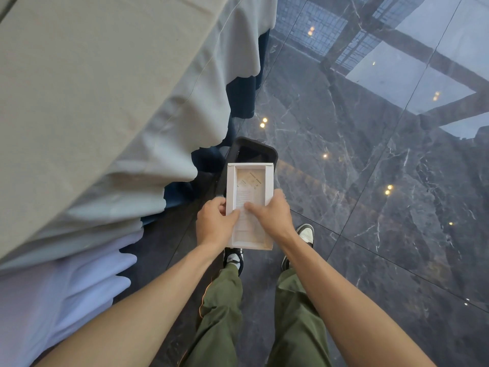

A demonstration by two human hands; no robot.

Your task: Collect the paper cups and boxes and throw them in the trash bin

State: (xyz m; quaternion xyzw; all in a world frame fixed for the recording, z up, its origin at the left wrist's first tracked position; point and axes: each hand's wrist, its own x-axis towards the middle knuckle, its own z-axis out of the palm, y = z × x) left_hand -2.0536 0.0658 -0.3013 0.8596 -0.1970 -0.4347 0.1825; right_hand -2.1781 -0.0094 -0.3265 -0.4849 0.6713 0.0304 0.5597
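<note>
White shallow open-topped cardboard box [250, 205], probably light and easily crushed, sits pinched along both long edges by left hand [215, 223] and right hand [272, 214] fingers closed on it.

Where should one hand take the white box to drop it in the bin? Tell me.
Grip the white box across its two long side walls near the middle, coming from above. It is narrow, shallow and open-topped, lying roughly flat over the black trash bin, so the walls are exposed.
</note>
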